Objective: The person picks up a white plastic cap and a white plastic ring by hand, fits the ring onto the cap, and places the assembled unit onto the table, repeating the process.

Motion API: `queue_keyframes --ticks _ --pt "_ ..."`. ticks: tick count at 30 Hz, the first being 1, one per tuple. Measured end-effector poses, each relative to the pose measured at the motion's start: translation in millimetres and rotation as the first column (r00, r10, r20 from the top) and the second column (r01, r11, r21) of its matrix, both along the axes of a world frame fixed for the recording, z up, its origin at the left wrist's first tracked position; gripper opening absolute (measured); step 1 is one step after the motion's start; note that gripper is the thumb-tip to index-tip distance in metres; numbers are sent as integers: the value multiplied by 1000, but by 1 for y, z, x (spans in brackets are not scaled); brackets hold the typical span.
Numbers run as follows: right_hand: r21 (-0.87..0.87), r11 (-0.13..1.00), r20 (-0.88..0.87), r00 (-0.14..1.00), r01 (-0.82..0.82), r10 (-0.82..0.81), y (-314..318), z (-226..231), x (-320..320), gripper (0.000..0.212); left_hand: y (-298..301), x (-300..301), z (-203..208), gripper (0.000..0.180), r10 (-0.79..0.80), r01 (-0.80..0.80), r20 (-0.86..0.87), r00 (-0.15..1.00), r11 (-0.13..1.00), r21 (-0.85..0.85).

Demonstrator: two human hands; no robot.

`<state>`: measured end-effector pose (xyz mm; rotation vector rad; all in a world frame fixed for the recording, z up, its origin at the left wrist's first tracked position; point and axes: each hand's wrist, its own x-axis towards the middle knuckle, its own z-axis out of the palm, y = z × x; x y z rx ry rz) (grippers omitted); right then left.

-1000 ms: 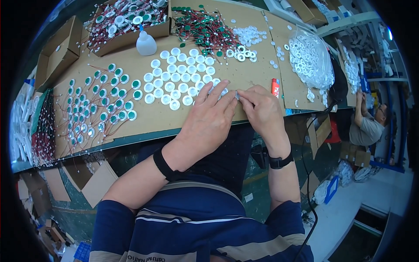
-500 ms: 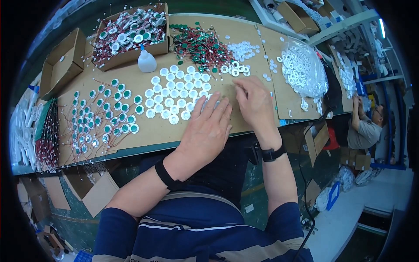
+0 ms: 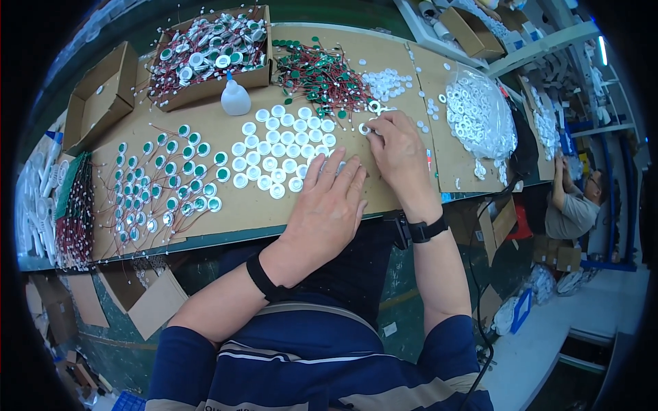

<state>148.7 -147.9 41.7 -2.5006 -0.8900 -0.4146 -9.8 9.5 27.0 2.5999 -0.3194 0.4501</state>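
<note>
My left hand [image 3: 327, 192] lies flat with its fingers stretched out, over the right edge of a cluster of round white caps [image 3: 293, 150]; its fingers hide some of them. My right hand [image 3: 399, 147] is curled, thumb and fingertips brought together at a white ring [image 3: 364, 128]. More white rings [image 3: 375, 107] lie by its fingers, partly hidden by them. Beyond is a tangled pile of green discs with red wires [image 3: 322, 75]. A scatter of small white discs [image 3: 386, 83] lies to the right of that pile.
Wired green-and-white discs [image 3: 171, 168] are spread at left. A white squeeze bottle [image 3: 235, 99] stands before a full cardboard box [image 3: 209, 61]; another box [image 3: 99, 96] is at far left. A clear bag of white rings [image 3: 480, 113] lies at right. A person [image 3: 574, 205] works farther right.
My right hand has moved slightly away from me, onto the white rings, and one ring now sits at its fingertips. My left hand stays nearly in place over the caps.
</note>
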Motion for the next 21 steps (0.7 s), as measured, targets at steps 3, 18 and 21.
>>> queue_keyframes --ticks 3,18,21 --pt "-11 1000 -59 998 1 -2 -11 5 -5 20 1 1 0 57 -2 2 -3 1000 1000 -4" --pt "48 994 -120 988 102 -95 -39 10 -23 22 0 1 0 57 -6 6 -3 1000 1000 5" --pt "97 981 -158 976 169 -153 -44 15 -31 21 -2 1 -2 57 -3 3 4 1000 1000 10"
